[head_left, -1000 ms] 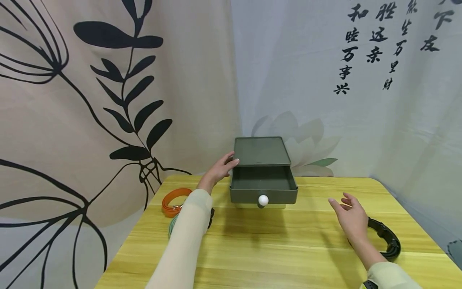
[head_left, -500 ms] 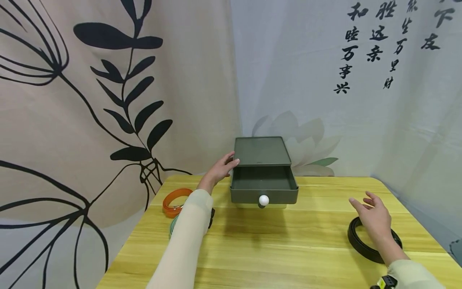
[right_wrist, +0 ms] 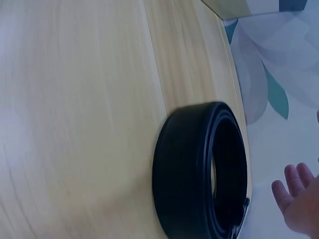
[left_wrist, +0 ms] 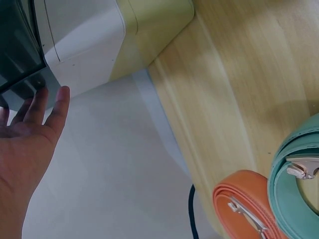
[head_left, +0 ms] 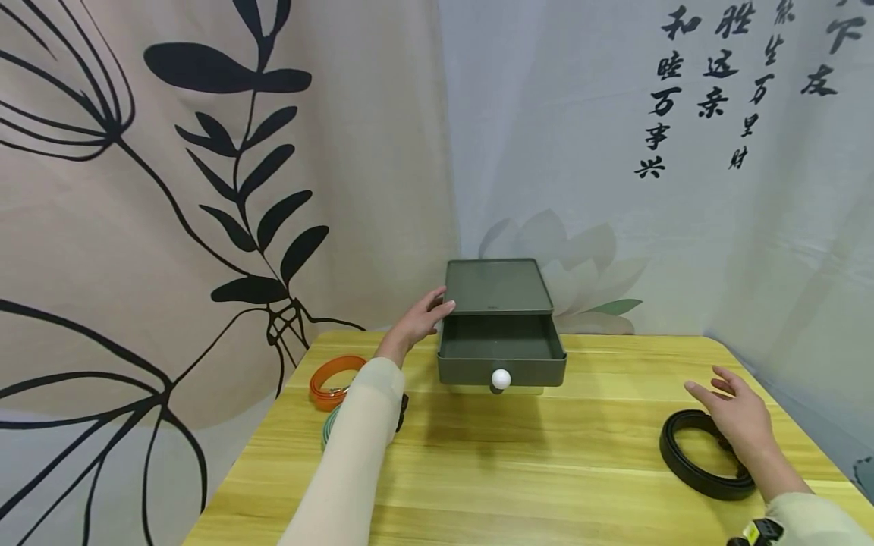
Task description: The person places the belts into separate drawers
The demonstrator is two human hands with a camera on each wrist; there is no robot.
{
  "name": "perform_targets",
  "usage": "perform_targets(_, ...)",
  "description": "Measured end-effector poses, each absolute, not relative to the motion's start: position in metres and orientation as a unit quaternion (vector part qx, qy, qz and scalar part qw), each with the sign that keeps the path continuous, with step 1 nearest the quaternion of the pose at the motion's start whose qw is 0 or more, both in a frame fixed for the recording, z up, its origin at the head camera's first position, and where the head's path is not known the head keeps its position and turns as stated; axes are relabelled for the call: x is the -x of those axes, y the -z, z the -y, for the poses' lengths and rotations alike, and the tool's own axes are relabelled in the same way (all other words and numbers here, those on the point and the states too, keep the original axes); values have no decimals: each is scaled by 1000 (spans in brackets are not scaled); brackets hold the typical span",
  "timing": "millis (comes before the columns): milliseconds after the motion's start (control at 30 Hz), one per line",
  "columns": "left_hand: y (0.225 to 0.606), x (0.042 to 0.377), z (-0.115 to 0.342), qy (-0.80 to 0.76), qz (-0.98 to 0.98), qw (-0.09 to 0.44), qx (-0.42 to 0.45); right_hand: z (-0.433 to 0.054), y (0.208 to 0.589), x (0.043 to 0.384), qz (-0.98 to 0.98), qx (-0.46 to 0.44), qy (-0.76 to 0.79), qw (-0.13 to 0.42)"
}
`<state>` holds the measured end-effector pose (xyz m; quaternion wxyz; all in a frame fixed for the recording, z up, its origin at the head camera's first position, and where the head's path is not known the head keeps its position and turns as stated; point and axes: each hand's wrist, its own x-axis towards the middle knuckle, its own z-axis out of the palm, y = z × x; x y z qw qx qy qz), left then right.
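Note:
In the head view a dark grey-green drawer box (head_left: pixel 501 286) stands at the back of the table, its drawer (head_left: pixel 502 371) pulled out, with a round white knob (head_left: pixel 501 379) on the front. My left hand (head_left: pixel 415 322) is at the box's left side, fingertips right at its upper edge. The left wrist view shows those fingers (left_wrist: pixel 59 112) extended against the dark casing. A coiled black belt (head_left: pixel 696 476) lies at the right. My right hand (head_left: pixel 740 415) hovers over its far right side, fingers relaxed and holding nothing; the right wrist view shows the belt (right_wrist: pixel 182 174) beside that hand.
On the left of the table lie a coiled orange belt (head_left: pixel 321 385) and a coiled green belt (left_wrist: pixel 286 191), the green one partly behind my left sleeve (head_left: pixel 362 447) in the head view. A printed curtain (head_left: pixel 382 152) hangs behind the wooden table (head_left: pixel 546 470).
My right hand has moved to the right, from left of the black belt to over its right side, uncovering more of the coil. The left hand and the drawer box stay put.

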<state>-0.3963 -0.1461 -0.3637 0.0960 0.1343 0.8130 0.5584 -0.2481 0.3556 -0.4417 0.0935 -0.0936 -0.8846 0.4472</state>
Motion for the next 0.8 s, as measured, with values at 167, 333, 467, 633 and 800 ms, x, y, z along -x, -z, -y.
perform_targets(167, 361, 397, 147, -567, -804, 121, -136, -367, 444, 246, 881, 99, -456, 80)
perform_targets(333, 361, 396, 146, -568, -804, 113, -135, -376, 447, 246, 879, 105, -460, 66)
perform_targets(467, 364, 395, 145, -561, -812, 92, -134, -383, 450, 245, 882, 109, -455, 54)
perform_targets(633, 366, 396, 145, -559, -814, 80, -135, -390, 453, 244, 892, 105, -438, 35)
perform_targets(800, 366, 396, 145, -554, -818, 79, -135, -397, 456, 242, 905, 89, -416, 4)
